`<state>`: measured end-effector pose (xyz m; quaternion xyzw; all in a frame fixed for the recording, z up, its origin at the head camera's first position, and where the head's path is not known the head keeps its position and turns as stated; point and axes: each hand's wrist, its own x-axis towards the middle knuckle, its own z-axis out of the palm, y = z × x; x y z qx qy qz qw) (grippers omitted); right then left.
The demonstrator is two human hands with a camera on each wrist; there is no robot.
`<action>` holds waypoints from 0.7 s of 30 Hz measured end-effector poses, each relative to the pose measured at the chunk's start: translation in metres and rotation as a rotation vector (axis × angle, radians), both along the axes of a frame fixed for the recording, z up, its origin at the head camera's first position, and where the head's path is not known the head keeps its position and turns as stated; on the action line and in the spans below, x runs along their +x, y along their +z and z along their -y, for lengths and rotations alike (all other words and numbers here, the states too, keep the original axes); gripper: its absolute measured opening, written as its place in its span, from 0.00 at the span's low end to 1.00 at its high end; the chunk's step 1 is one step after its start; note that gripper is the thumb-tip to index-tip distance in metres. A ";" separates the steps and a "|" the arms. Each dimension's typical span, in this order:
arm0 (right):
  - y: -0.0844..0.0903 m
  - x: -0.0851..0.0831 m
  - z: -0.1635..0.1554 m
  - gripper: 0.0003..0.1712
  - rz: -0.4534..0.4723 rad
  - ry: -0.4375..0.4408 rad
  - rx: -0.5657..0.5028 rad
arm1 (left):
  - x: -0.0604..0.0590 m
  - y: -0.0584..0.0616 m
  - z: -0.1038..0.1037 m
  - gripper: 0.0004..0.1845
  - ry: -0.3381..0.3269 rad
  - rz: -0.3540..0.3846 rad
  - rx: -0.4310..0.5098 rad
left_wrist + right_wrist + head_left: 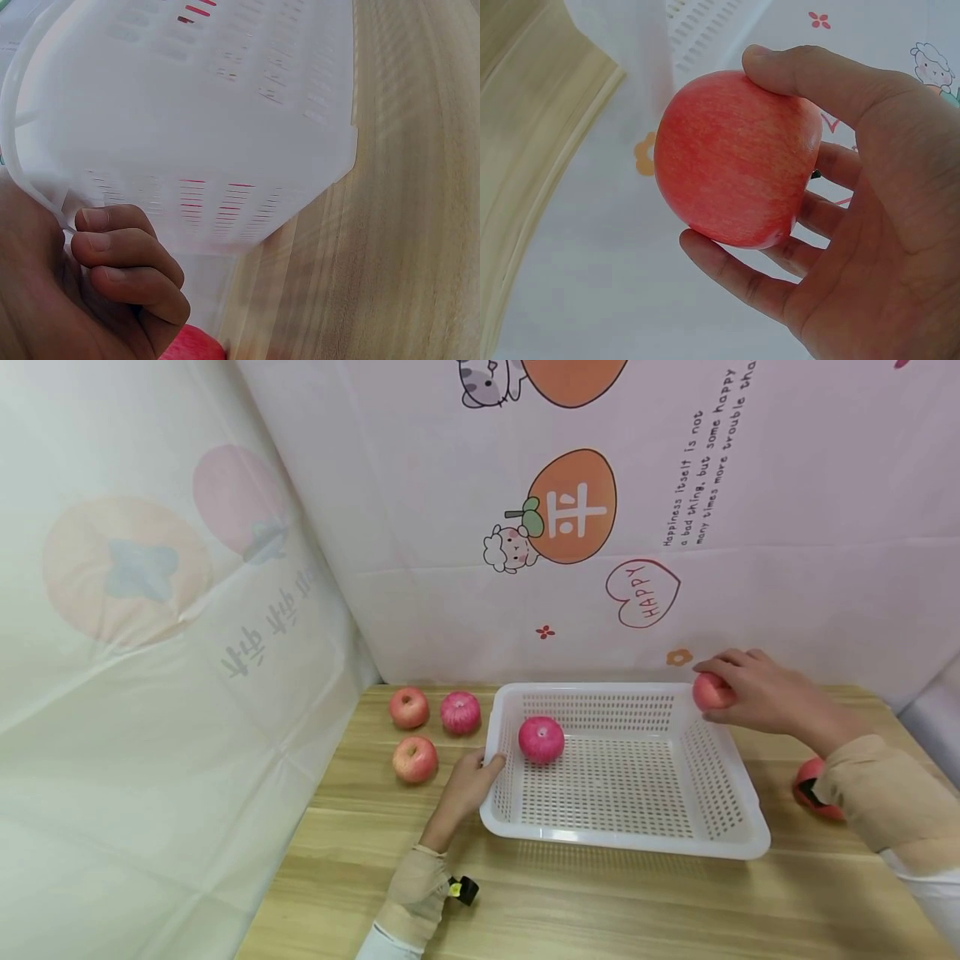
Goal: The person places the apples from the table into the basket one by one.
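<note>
My left hand [471, 783] grips the left rim of a white plastic basket [622, 840], with fingers curled under the edge in the left wrist view. A red apple [711, 692] is in my right hand [768, 695], at the basket's far right corner. The right wrist view shows thumb and fingers spread around that apple [735, 157]. Inside the basket, near its left wall, sits a pink striped round fruit [541, 741].
Left of the basket, two red apples [408, 707] and another pink striped fruit [460, 712] lie on the wooden table [337, 860]. A red round thing [810, 777] is partly hidden by my right sleeve. A printed white cloth [450, 610] hangs behind the table.
</note>
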<state>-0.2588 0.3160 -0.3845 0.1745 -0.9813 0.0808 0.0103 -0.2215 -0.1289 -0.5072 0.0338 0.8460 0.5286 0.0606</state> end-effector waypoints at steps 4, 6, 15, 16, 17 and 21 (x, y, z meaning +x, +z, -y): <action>0.000 0.000 0.003 0.43 -0.009 0.012 -0.002 | 0.000 0.001 0.000 0.24 -0.004 -0.001 0.006; 0.000 0.000 0.005 0.43 -0.012 0.019 -0.005 | 0.001 0.001 0.001 0.24 -0.004 -0.002 0.008; -0.003 0.001 0.012 0.43 -0.010 0.034 -0.006 | 0.001 0.000 0.000 0.24 -0.008 -0.002 0.013; -0.003 0.001 0.013 0.43 -0.012 0.036 -0.009 | 0.001 0.000 0.000 0.24 -0.008 -0.003 0.015; -0.003 0.001 0.014 0.43 -0.014 0.039 -0.013 | 0.001 0.000 0.000 0.24 -0.006 -0.003 0.014; -0.003 0.001 0.021 0.43 -0.014 0.043 -0.022 | 0.001 0.000 0.000 0.23 -0.005 0.001 0.019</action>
